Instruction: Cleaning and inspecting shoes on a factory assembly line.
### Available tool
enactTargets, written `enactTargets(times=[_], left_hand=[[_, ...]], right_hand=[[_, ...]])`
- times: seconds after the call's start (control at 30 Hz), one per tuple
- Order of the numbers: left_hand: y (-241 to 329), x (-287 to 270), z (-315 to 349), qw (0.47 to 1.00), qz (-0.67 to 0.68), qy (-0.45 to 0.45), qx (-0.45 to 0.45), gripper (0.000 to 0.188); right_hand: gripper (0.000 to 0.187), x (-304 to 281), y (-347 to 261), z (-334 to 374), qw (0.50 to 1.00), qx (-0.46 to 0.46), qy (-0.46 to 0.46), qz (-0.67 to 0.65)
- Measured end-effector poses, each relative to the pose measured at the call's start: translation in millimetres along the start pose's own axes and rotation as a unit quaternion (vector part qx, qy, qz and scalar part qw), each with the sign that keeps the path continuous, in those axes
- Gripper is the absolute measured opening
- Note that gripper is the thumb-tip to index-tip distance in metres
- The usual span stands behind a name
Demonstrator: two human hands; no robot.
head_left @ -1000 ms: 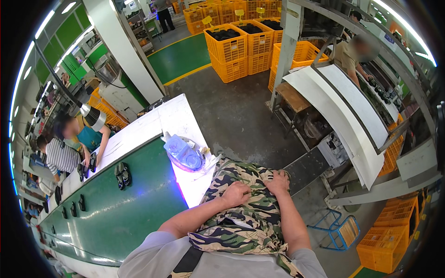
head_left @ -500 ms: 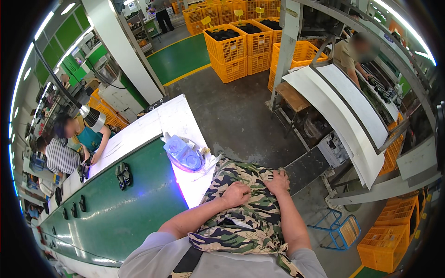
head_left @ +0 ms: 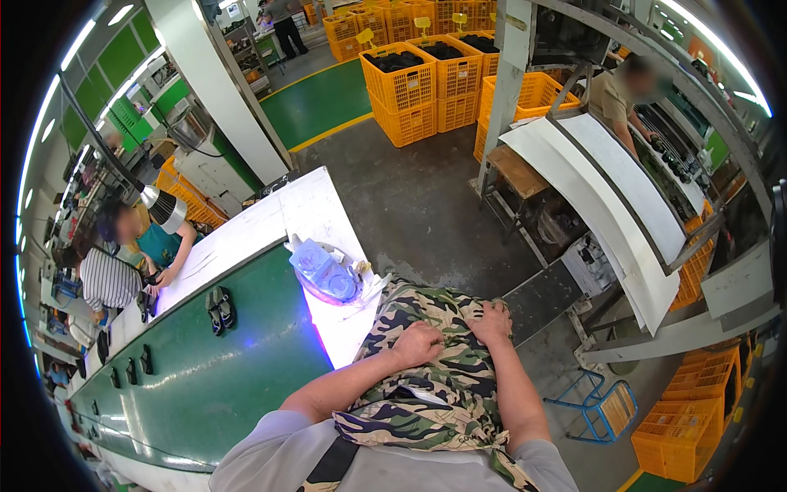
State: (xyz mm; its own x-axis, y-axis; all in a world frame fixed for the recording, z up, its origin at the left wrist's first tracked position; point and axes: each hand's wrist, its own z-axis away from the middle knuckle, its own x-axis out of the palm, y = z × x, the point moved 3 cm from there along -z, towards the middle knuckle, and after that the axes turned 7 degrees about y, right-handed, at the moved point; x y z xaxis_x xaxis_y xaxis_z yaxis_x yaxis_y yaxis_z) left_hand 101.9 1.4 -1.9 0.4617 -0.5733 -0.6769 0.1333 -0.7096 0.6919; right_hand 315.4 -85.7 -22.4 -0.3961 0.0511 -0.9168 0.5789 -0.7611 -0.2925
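Observation:
My left hand (head_left: 420,343) rests on the camouflage apron (head_left: 447,384) over my lap, its fingers loosely bent on the cloth with nothing visible in them. Beside it, my right hand (head_left: 492,322) is draped over the apron near the knee, fingers spread and holding nothing. Ahead of my left hand, a blue plastic piece (head_left: 324,269) with moulded hollows lies on the brightly lit white table corner (head_left: 332,324), with crumpled clear wrapping around it. A pair of dark sandals (head_left: 220,312) sits on the green conveyor belt (head_left: 238,373) to my left.
Several more shoes dot the belt's far left, where two co-workers (head_left: 168,246) sit at the white ledge. A lamp (head_left: 162,207) hangs over that side. Yellow crates (head_left: 402,86) stand ahead. To the right are a metal-framed machine (head_left: 611,193), a blue-legged stool (head_left: 615,410) and more crates (head_left: 676,439).
My hands have stayed still on the apron. At the left, a co-worker's hands have shifted slightly over a dark shoe, and the striped-shirted co-worker's head has bent lower.

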Motion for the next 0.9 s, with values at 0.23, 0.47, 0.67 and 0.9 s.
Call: enactTargets(times=[0.23,0.47,0.67,0.9], left_hand=[[-0.1,0.9,-0.4,1.000,-0.005,-0.009,-0.005,0.016],[4.1,-3.8,-0.8,1.000,-0.008,-0.015,-0.011,0.016],[6.6,-4.7,-2.3,0.998,-0.036,-0.038,-0.027,0.018],[5.5,-2.3,-2.3,0.998,-0.040,-0.049,-0.025,0.020]], right_hand=[[0.080,-2.5,-0.1,1.2,1.000,0.001,-0.006,0.000],[0.079,-1.1,-0.9,0.5,1.000,-0.001,-0.009,-0.003],[0.080,-1.5,-0.1,1.2,1.000,0.000,-0.006,-0.010],[0.080,1.0,1.0,0.6,1.000,-0.002,0.004,0.000]])
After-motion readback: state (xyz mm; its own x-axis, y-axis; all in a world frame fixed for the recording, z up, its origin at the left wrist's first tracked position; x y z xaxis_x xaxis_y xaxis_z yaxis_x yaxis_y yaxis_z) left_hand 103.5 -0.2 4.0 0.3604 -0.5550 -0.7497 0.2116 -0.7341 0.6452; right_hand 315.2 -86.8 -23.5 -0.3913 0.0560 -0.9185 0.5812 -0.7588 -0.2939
